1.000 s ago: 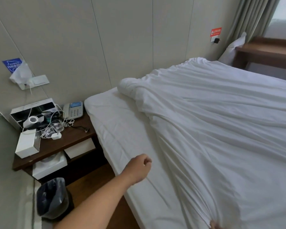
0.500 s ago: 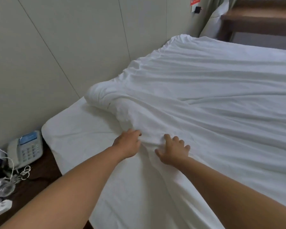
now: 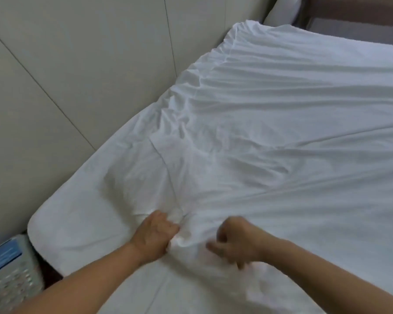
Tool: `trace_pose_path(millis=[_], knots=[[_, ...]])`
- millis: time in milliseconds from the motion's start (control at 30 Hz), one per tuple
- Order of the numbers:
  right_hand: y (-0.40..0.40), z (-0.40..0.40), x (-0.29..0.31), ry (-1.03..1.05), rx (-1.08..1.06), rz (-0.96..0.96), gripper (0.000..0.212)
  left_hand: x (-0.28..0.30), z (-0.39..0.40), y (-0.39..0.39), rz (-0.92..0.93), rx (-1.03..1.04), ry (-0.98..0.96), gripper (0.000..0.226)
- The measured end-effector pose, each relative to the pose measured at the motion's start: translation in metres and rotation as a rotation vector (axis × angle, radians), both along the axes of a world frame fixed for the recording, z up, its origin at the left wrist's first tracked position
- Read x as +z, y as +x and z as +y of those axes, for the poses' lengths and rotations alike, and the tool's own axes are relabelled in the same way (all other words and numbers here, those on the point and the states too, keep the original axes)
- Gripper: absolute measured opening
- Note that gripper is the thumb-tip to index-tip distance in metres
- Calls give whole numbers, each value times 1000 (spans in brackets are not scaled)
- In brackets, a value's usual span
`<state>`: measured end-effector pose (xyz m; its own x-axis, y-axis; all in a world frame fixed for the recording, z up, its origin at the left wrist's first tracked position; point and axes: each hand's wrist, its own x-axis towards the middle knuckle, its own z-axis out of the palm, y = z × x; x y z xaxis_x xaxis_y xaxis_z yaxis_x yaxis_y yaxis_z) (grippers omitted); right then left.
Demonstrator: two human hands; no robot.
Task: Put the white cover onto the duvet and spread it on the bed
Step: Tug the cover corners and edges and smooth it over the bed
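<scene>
We find the left hand, half a second ago flat on the duvet, now fisted around a bunched corner. The right hand has curled beside it; its grasp is blurred. We judge spreading toward the bed corner underway.

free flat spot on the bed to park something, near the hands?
Bare sheet at the bed's near-left corner, bordered by the wall panels, the phone and the bunched duvet. Crowded at the bunch, which the left hand grips, with the right hand beside it.
</scene>
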<state>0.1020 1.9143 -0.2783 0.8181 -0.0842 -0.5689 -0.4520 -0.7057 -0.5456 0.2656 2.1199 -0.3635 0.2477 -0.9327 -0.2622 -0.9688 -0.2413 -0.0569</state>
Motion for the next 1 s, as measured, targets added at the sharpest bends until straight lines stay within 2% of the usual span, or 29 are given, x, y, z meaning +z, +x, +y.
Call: trace_pose_path(millis=[33, 67, 100, 167, 200, 267, 333, 367, 433, 467, 500, 533, 600, 633, 700, 800, 833, 867, 933, 1000], knots=[[29, -4, 2, -89, -213, -266, 23, -11, 22, -3, 32, 12, -3, 25], [57, -9, -2, -205, -326, -443, 29, -15, 35, -6, 100, 29, -9, 30], [81, -9, -7, -301, -350, -476, 46, -12, 39, -3, 193, 35, -11, 39], [116, 3, -29, -278, -386, -238, 74, 10, 31, 11, 338, 156, -51, 43], [127, 13, -45, -235, -420, -124, 76, 26, 22, 23, 425, 231, -134, 41], [130, 35, -72, -191, -463, -63, 58, 55, 6, 50, 512, 328, -408, 40], [117, 57, -89, -327, -376, -231, 39, 77, -6, 74, 341, 256, -651, 53], [106, 67, -91, -406, -319, -336, 29, 81, -7, 85, 190, 226, -652, 67], [84, 86, -86, -467, -221, -517, 17, 91, -7, 101, -55, 243, -347, 94], [72, 95, -83, -500, -148, -603, 17, 91, -2, 107, -85, 268, -164, 96], [61, 103, -77, -504, -60, -676, 22, 87, 6, 109, -36, 275, -22, 86], [49, 108, -71, -488, 20, -738, 29, 82, 18, 107, 35, 244, 17, 67], [34, 112, -51, -471, 159, -822, 36, 69, 59, 92, 175, 139, -2, 34], [30, 110, -41, -471, 209, -827, 35, 65, 85, 83, 225, 121, -4, 30], [30, 102, -31, -436, 234, -750, 43, 55, 142, 64, 254, 169, -87, 28], [45, 89, -33, -479, 256, -460, 113, 32, 205, 43, 191, 338, -135, 40], [51, 85, -39, -499, 303, -362, 128, 26, 213, 36, 164, 389, -70, 50], [56, 82, -46, -515, 354, -294, 131, 24, 210, 30, 177, 431, 28, 59], [58, 84, -59, -533, 423, -281, 111, 36, 188, 21, 179, 515, 97, 59], [49, 90, -64, -539, 408, -399, 77, 55, 158, 13, 124, 538, 8, 55]])
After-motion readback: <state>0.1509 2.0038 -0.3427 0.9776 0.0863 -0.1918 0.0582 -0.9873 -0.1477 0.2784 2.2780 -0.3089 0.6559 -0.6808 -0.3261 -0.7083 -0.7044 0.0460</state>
